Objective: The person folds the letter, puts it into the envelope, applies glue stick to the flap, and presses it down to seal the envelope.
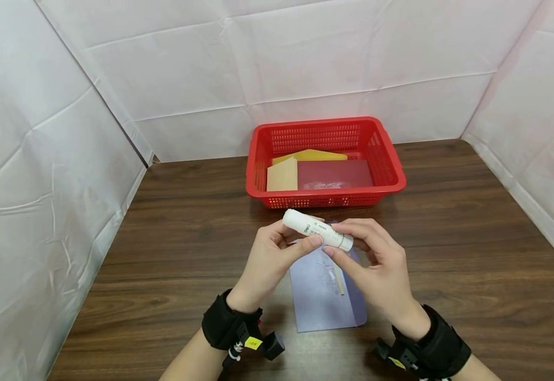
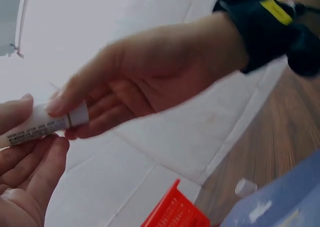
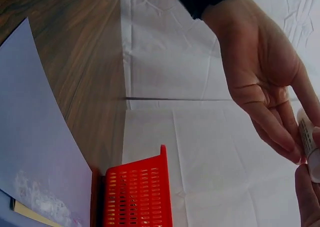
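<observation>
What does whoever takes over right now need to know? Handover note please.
Left hand: grip on the body of the white glue stick, held above the table.
Right hand: fingertips pinch the stick's other end.
Purple sheet lies flat on the wooden table under the hands, a thin yellow strip on it, and whitish smears show on it in the wrist views.
A small white cap sits on the table beside the sheet.
Red basket behind holds tan, yellow and dark red sheets.
Done: glue seemingly applied. Left: probably recapping the stick; cannot tell more.
</observation>
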Demonstrator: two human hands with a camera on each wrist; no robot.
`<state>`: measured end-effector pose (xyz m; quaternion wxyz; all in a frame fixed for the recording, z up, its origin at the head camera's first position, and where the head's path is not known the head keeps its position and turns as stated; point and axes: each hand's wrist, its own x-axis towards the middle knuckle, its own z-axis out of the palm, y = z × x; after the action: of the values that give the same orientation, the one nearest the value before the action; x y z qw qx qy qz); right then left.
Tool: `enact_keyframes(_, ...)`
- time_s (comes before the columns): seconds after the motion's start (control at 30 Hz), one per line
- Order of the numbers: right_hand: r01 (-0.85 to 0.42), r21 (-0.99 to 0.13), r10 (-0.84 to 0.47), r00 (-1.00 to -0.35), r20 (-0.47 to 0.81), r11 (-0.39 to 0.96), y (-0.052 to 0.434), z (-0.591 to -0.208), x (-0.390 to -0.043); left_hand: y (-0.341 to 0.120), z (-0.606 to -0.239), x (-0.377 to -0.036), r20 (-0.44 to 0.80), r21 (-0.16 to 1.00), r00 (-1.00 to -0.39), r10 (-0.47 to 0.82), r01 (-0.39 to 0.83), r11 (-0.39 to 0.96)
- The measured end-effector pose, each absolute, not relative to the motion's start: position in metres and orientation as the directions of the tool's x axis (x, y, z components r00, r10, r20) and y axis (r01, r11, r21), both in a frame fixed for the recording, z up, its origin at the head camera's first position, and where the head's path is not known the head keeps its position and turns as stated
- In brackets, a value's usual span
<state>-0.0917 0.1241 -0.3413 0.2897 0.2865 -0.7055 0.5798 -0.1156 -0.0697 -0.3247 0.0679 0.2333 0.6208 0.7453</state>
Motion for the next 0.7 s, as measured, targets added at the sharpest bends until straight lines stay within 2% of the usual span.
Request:
enact_keyframes(0.17,-0.75,-0.644,-0.032,-0.655,0.755,0.148,0.13,-0.342,-0.091,-0.075,-0.329,-0.119,0.336,0.942,-0.844,0.418,0.311,-0.128)
enact_keyframes(0.33,-0.706,-0.708,0.063,-0.706,0.705,0.012,0.141,-0.338,-0.09,-0.088,-0.343,-0.131,0.345,0.876,-0.832,0.434,0.452,0.171)
enact_keyframes(0.43,-0.672,-0.74,0.103,-0.738,0.666,-0.03,0.147,-0.336,-0.09,-0.093,-0.355,-0.138,0.239,0.798,-0.842,0.484,0.454,0.395)
enact_keyframes(0.53,-0.65,-0.758,0.114,-0.757,0.643,-0.045,0.148,-0.336,-0.091,-0.094,-0.37,-0.143,0.062,0.69,-0.828,0.557,0.439,0.575)
enact_keyframes(0.6,-0.643,-0.765,0.11,-0.764,0.636,-0.035,0.148,-0.337,-0.093,-0.092,-0.379,-0.144,-0.043,0.63,-0.806,0.59,0.437,0.642)
enact_keyframes(0.7,-0.635,-0.773,0.099,-0.77,0.631,-0.011,0.147,-0.338,-0.094,-0.088,-0.39,-0.144,-0.134,0.543,-0.783,0.607,0.455,0.706)
